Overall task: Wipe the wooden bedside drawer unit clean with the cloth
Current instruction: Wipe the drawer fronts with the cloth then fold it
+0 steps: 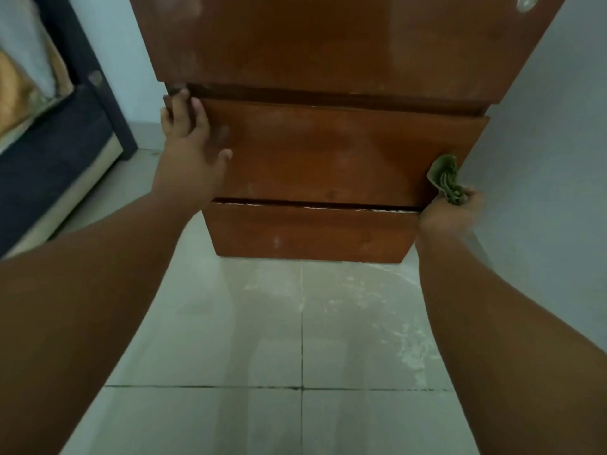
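Head view: the unit point(328, 44) stands on the tiled floor point(230, 339), its right side close against a wall point(542, 126). The left hand point(189, 129) lies spread on the top-left corner of the upper drawer point(328, 152), fingers mostly straight and thumb splayed, holding nothing. It is probably bracing the front so it does not shift under the wiping. The right hand point(456, 211) is closed round a bunched green cloth point(445, 178), which touches the drawer's right edge, likely bunched to reach the narrow strip beside the wall. Pale smears remain on the fronts. No brand, label or writing is readable.
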